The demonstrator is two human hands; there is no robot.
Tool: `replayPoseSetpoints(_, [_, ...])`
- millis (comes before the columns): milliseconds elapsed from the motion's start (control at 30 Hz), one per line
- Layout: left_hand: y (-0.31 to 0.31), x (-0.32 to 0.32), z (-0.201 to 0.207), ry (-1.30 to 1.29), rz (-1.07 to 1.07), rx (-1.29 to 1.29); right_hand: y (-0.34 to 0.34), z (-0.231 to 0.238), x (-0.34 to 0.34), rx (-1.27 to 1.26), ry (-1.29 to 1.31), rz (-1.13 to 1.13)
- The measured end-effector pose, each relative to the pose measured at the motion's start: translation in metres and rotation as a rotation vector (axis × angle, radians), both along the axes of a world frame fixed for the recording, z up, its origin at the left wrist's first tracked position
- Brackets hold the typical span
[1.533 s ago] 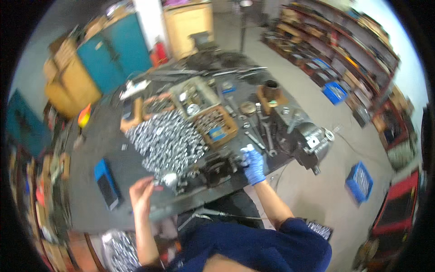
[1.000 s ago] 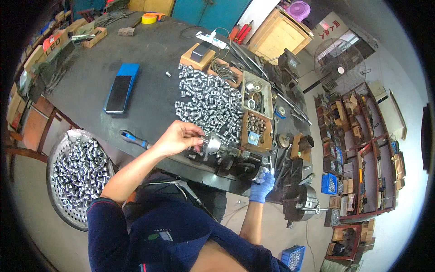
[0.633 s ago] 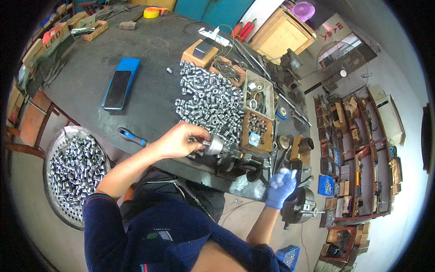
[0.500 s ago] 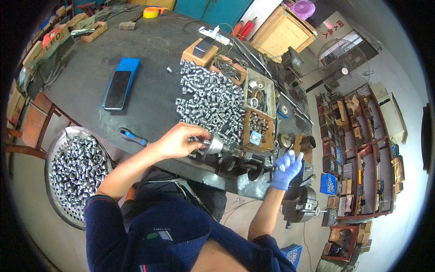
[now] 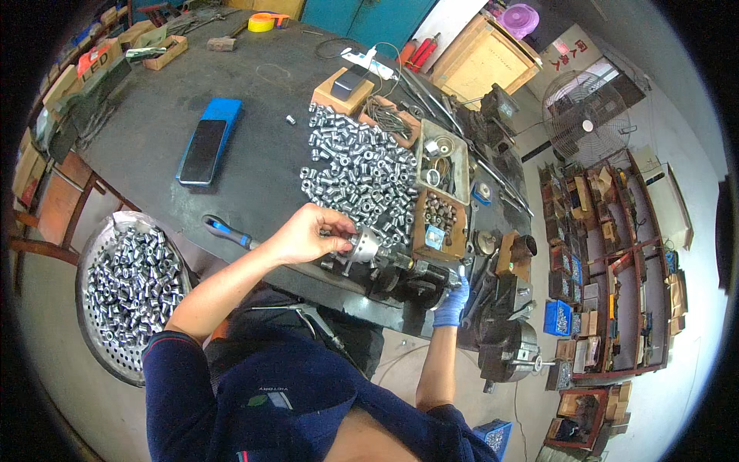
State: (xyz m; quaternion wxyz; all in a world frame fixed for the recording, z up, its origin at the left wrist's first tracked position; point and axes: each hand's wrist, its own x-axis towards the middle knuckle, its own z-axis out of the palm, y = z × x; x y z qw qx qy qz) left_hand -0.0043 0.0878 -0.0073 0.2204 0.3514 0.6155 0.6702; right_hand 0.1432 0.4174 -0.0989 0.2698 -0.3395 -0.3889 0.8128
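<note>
A metal clamping fixture with a silver, cone-shaped chuck (image 5: 365, 246) lies along the front edge of the bench. My bare left hand (image 5: 312, 235) is at the chuck's left face, thumb and fingers pinched together. What sits between the fingertips is too small to make out. My right hand (image 5: 452, 302), in a blue glove, closes round the handle at the fixture's right end; the glove hides most of that handle. Just behind the chuck spreads a large heap of small silver threaded fittings (image 5: 358, 165).
A perforated metal pan (image 5: 96, 343) of similar fittings stands at left. On the bench lie a phone (image 5: 204, 152) on a blue box and a blue-black handled tool (image 5: 225, 231). A cardboard box (image 5: 450, 243) of small parts and a bench vise (image 5: 512, 350) are at right.
My right hand has come down and left from a raised position with fingers apart, and now closes at the fixture's right end. My left hand stays by the chuck, which looks turned.
</note>
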Motion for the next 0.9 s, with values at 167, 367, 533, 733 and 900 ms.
replayPoseSetpoints(167, [0.005, 0.001, 0.005, -0.185, -0.068, -0.001, 0.042, 0.004, -0.016, 0.262, -0.004, 0.108])
replayPoseSetpoints(367, [0.001, 0.007, 0.007, -0.087, 0.048, -0.167, -0.001, 0.094, -0.017, 0.220, 0.349, -0.003])
replayPoseSetpoints(533, [-0.002, 0.011, -0.005, -0.201, 0.018, -0.060, -0.015, 0.093, 0.048, 0.145, 0.649, 0.295])
replayPoseSetpoints(733, [0.005, 0.009, -0.016, -0.286, -0.009, 0.053, -0.008, 0.018, 0.069, 0.036, 0.258, 0.185])
replayPoseSetpoints(900, [-0.003, 0.007, -0.011, -0.302, -0.004, 0.151, -0.010, 0.024, -0.017, 0.148, 0.042, -0.026])
